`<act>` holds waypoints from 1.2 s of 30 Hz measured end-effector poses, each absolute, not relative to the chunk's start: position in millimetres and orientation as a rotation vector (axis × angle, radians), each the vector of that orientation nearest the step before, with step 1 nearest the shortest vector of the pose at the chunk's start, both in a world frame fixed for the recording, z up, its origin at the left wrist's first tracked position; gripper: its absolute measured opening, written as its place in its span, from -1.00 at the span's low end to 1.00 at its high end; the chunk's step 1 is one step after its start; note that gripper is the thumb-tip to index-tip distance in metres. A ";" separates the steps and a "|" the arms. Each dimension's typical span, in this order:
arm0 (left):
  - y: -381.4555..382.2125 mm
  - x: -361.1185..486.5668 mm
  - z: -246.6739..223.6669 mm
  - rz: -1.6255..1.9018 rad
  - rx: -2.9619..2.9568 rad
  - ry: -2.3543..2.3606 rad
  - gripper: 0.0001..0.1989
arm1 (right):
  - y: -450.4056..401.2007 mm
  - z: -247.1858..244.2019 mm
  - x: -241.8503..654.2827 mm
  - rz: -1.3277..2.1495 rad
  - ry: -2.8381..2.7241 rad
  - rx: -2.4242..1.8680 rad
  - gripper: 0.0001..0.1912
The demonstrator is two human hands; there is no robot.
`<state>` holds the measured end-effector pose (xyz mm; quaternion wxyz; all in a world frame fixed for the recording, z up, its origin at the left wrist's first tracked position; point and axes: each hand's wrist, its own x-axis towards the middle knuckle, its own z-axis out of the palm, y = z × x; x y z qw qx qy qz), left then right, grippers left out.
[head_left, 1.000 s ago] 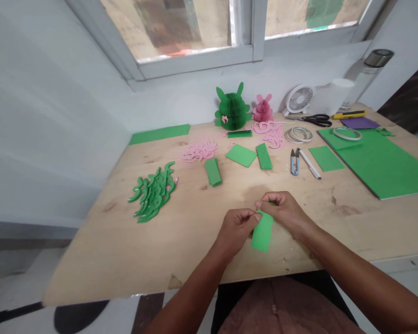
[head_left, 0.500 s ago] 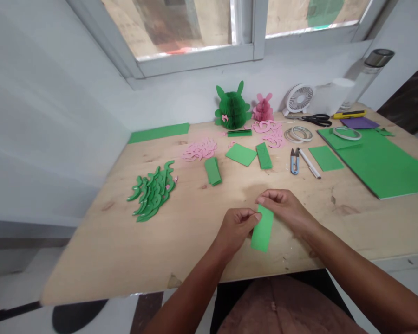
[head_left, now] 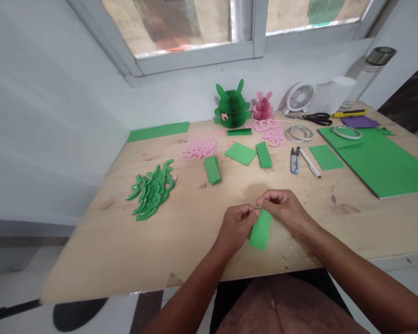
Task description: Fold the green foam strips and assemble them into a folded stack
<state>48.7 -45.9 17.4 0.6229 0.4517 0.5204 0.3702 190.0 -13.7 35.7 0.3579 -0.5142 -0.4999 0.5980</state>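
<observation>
A narrow strip of bright green paper (head_left: 261, 230) is held between both hands above the table's front part. My left hand (head_left: 237, 227) pinches its upper left edge between thumb and fingers. At its top end, my right hand (head_left: 284, 207) is closed on the upper corner, the thumb close to the left fingertips. Whether the strip is single or folded I cannot tell. Beyond the hands lie a folded green piece (head_left: 213, 170), a flat green card (head_left: 241, 153) and another folded green piece (head_left: 264, 155).
Green cut-out shapes (head_left: 153, 191) are heaped at left, pink cut-outs (head_left: 200, 149) behind them. Blue snips (head_left: 294, 161), a white pen (head_left: 309, 163), tape rolls (head_left: 298, 133) and green sheets (head_left: 386, 162) lie at right. A green paper figure (head_left: 232, 109) and small fan (head_left: 300, 97) stand behind.
My left hand has moved slightly up and closer to my right fingertips along the strip. The strip's lower end has shifted a little left and up.
</observation>
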 end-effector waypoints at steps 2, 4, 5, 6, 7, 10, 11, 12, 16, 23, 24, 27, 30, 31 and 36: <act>-48.9 46.5 15.5 0.827 1.089 1.190 -0.68 | -11.7 35.5 192.6 1.508 -1.276 -1.343 -0.79; -52.8 43.8 13.7 0.805 1.130 1.193 -0.70 | -8.1 35.4 196.6 1.480 -1.266 -1.351 -0.77; -54.9 42.4 12.9 0.788 1.140 1.197 -0.71 | -5.8 35.2 198.9 1.471 -1.260 -1.352 -0.76; -57.1 41.1 12.3 0.767 1.141 1.200 -0.71 | -3.5 34.8 201.3 1.459 -1.254 -1.352 -0.75; -59.3 39.9 12.0 0.744 1.134 1.203 -0.71 | -1.4 34.3 203.6 1.448 -1.246 -1.351 -0.75; -64.8 37.4 12.5 0.703 1.114 1.205 -0.72 | 2.7 31.9 207.8 1.427 -1.219 -1.348 -0.73; -66.2 37.1 13.0 0.703 1.118 1.204 -0.72 | 3.0 31.2 208.2 1.427 -1.209 -1.345 -0.73; -67.5 37.0 13.5 0.706 1.127 1.208 -0.71 | 3.0 30.5 208.0 1.427 -1.199 -1.344 -0.73; -71.8 37.3 14.1 0.705 1.197 1.260 -0.66 | 1.8 29.4 205.3 1.429 -1.173 -1.350 -0.72; -76.6 35.2 17.2 0.641 1.314 1.374 -0.63 | 1.0 31.5 200.4 1.446 -1.211 -1.359 -0.71; -77.8 34.4 18.0 0.633 1.325 1.387 -0.64 | 1.1 31.8 199.9 1.449 -1.220 -1.356 -0.71; -82.0 29.7 18.6 0.593 1.368 1.404 -0.66 | 3.5 31.2 201.4 1.428 -1.221 -1.351 -0.70; -82.5 20.9 17.4 0.595 1.387 1.448 -0.66 | 8.2 29.7 205.5 1.366 -1.224 -1.360 -0.70; -80.6 17.8 17.1 0.645 1.375 1.481 -0.66 | 9.5 29.4 206.1 1.367 -1.233 -1.360 -0.70; -59.0 13.7 17.1 0.922 1.331 1.504 -0.75 | 10.9 29.5 194.4 1.475 -1.274 -1.311 -0.72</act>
